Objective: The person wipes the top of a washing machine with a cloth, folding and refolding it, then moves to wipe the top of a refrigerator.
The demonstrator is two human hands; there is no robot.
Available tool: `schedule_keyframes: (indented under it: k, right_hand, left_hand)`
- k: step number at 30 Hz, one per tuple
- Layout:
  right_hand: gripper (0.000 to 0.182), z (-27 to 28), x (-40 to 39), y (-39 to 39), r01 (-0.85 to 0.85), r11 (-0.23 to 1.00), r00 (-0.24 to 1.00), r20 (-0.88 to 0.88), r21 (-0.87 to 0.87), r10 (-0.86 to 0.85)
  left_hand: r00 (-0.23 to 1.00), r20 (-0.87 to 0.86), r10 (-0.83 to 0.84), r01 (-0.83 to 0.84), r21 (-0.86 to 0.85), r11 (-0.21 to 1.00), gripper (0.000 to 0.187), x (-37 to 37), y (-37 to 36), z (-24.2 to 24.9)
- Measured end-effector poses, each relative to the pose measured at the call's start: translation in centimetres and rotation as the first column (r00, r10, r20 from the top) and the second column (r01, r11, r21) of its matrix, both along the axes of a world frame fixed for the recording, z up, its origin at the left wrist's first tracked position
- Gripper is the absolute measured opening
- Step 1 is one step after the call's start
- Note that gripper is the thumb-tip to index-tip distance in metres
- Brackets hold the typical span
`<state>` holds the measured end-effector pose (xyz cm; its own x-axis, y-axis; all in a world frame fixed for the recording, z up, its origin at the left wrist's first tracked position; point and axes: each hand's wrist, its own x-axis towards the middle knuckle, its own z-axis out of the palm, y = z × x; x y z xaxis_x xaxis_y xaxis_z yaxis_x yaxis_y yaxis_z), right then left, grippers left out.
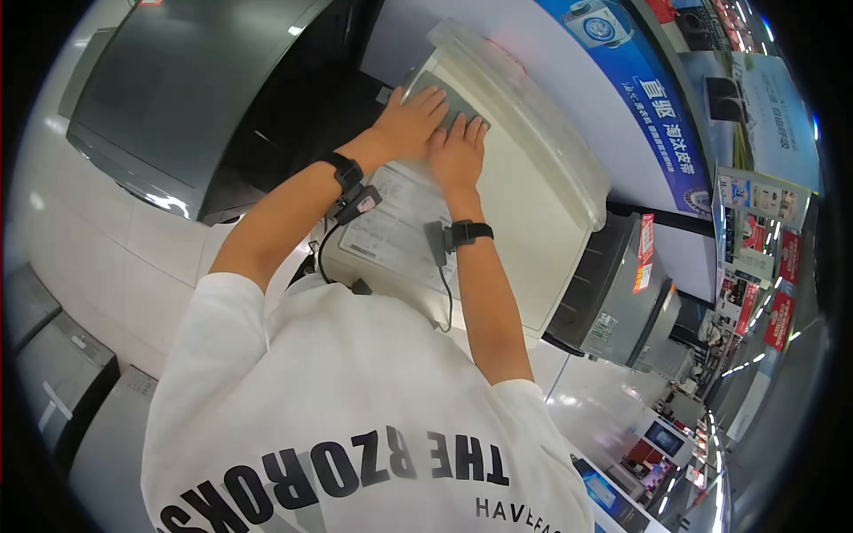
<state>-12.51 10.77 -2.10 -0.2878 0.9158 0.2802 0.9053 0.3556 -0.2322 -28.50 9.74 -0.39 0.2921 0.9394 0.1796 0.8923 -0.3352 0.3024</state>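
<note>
Both of my hands lie flat on a grey patch that looks like a cloth [456, 99], on top of a cream-white appliance [524, 213]. My left hand [407, 123] has its fingers stretched over the left part of the patch. Just to the right, my right hand [458, 151] rests with fingers extended and slightly apart on its lower right part. The two hands are close together. Much of the patch is hidden under them. A clear, rounded plastic edge [542, 133] runs along the appliance's far side. Below my hands is a printed sheet [400, 222].
A dark grey appliance [178, 89] stands at the left and another [613, 284] at the right. Behind is a wall with a blue banner [653, 115]. Straps with cabled devices [357, 202] are on both wrists. Grey boxy units [67, 373] stand at lower left.
</note>
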Motion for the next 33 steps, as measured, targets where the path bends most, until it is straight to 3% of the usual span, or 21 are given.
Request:
schedule_keyframes:
  k: [13, 19, 22, 33]
  right_hand:
    - [0.056, 0.0, 1.0, -8.0, -0.032, 0.989, 0.993, -0.109, 0.148, 0.048]
    - [0.055, 1.2, 3.0, -8.2, -0.034, 0.997, 0.995, -0.093, 0.063, 0.04]
    - [0.055, 0.2, 5.6, -8.4, -0.002, 0.994, 0.997, -0.074, 0.111, 0.01]
    - [0.06, 0.3, 21.0, -11.4, 0.187, 0.982, 0.982, -0.037, -0.026, -0.188]
  left_hand:
    - [0.997, -0.048, 0.067, -0.07, -0.073, 0.995, 0.062, 1.6, -8.7, 0.9]
    - [0.986, -0.148, 0.072, -0.083, -0.067, 0.994, 0.063, 3.9, -8.9, 0.7]
    - [0.992, -0.114, 0.062, -0.068, -0.048, 0.997, 0.064, 6.7, -8.9, 0.1]
    - [0.985, -0.112, -0.128, 0.124, -0.044, 0.991, 0.065, 21.9, -9.9, 0.2]
